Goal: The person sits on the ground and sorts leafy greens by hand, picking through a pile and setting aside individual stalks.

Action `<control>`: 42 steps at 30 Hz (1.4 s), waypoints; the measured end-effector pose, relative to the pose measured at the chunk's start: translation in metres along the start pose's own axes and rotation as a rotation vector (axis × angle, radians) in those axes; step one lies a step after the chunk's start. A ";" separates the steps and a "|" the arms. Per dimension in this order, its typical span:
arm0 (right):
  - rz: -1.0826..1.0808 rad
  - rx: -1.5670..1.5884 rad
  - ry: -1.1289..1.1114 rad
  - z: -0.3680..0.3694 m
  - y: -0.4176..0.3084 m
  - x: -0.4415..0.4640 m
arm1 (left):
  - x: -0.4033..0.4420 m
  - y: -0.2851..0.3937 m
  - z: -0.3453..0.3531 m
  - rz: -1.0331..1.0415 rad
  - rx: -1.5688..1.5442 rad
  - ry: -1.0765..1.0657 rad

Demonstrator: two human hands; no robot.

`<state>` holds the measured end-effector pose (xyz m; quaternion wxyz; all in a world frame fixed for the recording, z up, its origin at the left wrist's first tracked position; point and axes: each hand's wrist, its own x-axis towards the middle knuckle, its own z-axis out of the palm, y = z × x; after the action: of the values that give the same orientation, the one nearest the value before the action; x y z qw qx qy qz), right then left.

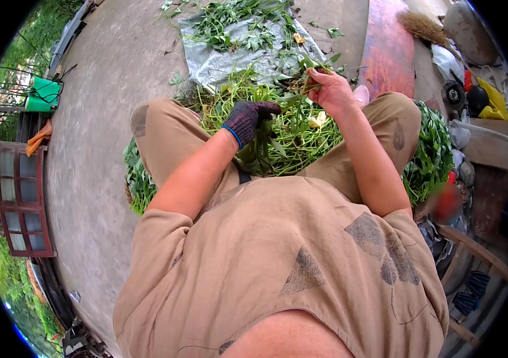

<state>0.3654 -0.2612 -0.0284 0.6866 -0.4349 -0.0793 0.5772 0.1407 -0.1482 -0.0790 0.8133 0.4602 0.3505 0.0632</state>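
Note:
My left hand (249, 121), in a dark knit glove with a blue cuff, is closed around a bunch of green leafy stems (258, 152) between my knees. Bare, my right hand (327, 89) pinches a leafy sprig (310, 64) near my right knee, its fingertips pressed together. Below and between both hands lies a big heap of green stems (301, 140), with a yellow leaf (317, 120) on top. Beyond it, more cut leaves (230, 27) are spread over a grey plastic sheet (206, 56) on the ground.
Leafy bundles lie outside my left thigh (140, 179) and right thigh (436, 149). A reddish board (388, 53), a straw broom (422, 28) and a yellow bag (492, 98) are at the right. A framed window (24, 197) and a green container (43, 94) stand at the left.

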 end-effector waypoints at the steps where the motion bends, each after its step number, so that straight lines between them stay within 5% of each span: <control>1: -0.049 0.015 0.000 0.001 0.000 -0.001 | -0.003 -0.003 0.004 -0.019 -0.058 -0.027; 10: -0.216 0.278 -0.164 -0.002 0.004 0.000 | -0.011 0.005 0.024 -0.224 -0.494 -0.040; 18: -0.093 0.278 -0.259 0.000 0.016 -0.010 | 0.005 0.024 0.012 -0.015 -0.915 -0.279; 32: 0.041 0.110 -0.045 0.006 0.029 -0.022 | 0.009 0.042 -0.018 0.250 -0.837 -0.150; 38: 0.067 -0.242 0.195 0.006 0.024 -0.021 | -0.008 0.067 -0.036 0.264 -0.729 -0.177; 42: -0.004 -0.300 0.203 0.002 0.013 -0.024 | -0.028 0.088 -0.057 0.400 -0.399 0.119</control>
<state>0.3469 -0.2811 -0.0267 0.6196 -0.5881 -0.0956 0.5109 0.1036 -0.0703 -0.0138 0.8373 0.3463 0.2804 0.3168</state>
